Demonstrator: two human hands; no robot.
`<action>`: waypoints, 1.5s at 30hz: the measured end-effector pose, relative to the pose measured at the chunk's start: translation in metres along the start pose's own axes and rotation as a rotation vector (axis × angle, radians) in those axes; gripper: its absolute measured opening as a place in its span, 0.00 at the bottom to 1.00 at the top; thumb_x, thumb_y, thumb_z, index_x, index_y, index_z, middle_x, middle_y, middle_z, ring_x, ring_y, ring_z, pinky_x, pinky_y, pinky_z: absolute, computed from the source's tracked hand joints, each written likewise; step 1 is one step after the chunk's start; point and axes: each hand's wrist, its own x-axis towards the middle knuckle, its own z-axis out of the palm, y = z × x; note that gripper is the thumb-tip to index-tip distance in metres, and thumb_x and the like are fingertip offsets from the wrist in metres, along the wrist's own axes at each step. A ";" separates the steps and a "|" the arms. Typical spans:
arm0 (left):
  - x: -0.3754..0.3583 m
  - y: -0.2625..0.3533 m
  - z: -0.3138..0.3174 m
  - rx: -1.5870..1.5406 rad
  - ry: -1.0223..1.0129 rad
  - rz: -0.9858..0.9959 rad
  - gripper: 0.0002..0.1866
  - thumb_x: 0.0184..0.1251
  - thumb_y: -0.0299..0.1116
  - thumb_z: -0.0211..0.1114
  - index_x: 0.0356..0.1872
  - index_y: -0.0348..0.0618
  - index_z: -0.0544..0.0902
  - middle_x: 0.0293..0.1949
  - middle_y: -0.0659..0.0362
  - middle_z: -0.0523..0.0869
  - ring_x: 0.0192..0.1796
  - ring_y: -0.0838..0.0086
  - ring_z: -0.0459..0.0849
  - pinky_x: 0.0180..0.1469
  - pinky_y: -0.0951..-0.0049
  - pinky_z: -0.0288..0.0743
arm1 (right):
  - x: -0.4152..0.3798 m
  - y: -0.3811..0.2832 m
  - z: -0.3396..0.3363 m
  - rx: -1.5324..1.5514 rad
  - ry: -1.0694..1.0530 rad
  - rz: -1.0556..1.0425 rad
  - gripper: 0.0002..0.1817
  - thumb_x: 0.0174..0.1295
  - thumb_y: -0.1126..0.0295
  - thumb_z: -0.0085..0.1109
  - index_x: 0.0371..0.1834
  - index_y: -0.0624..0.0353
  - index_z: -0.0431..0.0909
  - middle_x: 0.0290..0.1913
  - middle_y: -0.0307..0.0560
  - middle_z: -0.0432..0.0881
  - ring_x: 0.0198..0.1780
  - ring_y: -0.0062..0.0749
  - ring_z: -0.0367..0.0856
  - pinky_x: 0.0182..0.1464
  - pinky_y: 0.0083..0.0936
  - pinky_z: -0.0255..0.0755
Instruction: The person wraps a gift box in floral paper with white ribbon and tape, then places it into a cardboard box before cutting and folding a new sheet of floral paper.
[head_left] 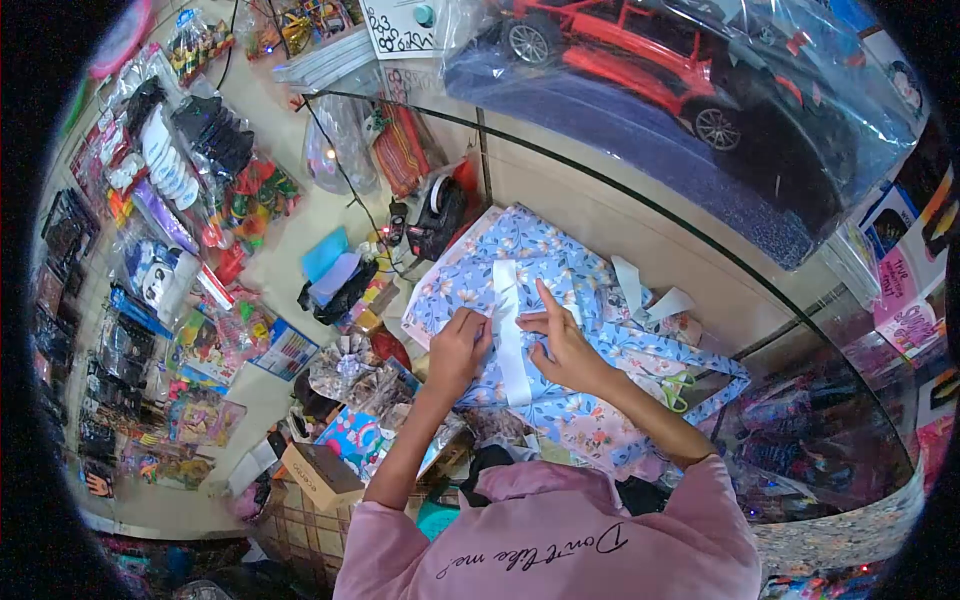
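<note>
– What does the head view show at its centre?
– A flat package [535,268] in blue flowered paper, with a white strip [513,375] running up and down its face. Both of the person's hands are over it.

– Where is the left hand [460,350]?
– Left of the strip, on the package, fingers curled with the tips close to the strip's edge. I cannot tell whether it pinches anything; the fingers hide that spot.

– And the right hand [565,355]?
– Just right of the strip, fairly wide: the index finger points toward the top of the frame, the thumb stands apart, and another fingertip appears to touch the strip's edge.

– What lies around them?
– Right of the package, a curled white piece [672,305]. Above and to the left, a black device [437,220]. In the upper right, a red toy car [635,68] under clear plastic. Along the left, many plastic packets [170,160]. Toward the lower left, a small cardboard box [318,478]. At the bottom, the person's pink shirt [560,540], its black lettering upside down.
</note>
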 end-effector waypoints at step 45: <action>-0.002 0.017 -0.023 0.144 -0.342 0.112 0.20 0.63 0.28 0.58 0.57 0.44 0.73 0.40 0.57 0.82 0.44 0.64 0.77 0.50 0.62 0.64 | 0.092 -0.021 -0.088 0.153 -0.687 -0.138 0.13 0.65 0.65 0.59 0.36 0.67 0.78 0.34 0.51 0.83 0.41 0.33 0.82 0.47 0.30 0.74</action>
